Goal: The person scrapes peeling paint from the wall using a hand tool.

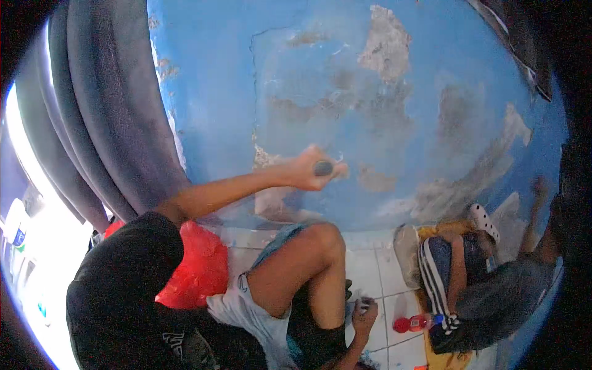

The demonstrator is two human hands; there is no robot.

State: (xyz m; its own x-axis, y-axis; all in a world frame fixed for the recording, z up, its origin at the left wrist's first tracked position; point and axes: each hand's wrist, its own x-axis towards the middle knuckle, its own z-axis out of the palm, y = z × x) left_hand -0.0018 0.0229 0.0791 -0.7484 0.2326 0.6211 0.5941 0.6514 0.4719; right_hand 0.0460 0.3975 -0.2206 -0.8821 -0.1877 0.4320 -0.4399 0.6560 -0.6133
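Note:
My left hand [314,169] is closed around a tool with a dark, round end [323,168], at the blue wall [209,80]; motion blur hides the tool's far end. The wall near it has grey patches and peeled paint. Low in the view, my right hand [364,316] is curled over the white tiled floor [364,271], beside my bent leg. Its fingers are around something small that I cannot make out.
A red plastic bag [200,265] lies by the wall. Dark curtains [98,92] hang at left. At right sits another person [505,302], one hand raised toward the wall. Near them are a red bottle with a blue cap [419,322] and a white shoe with black dots [484,222].

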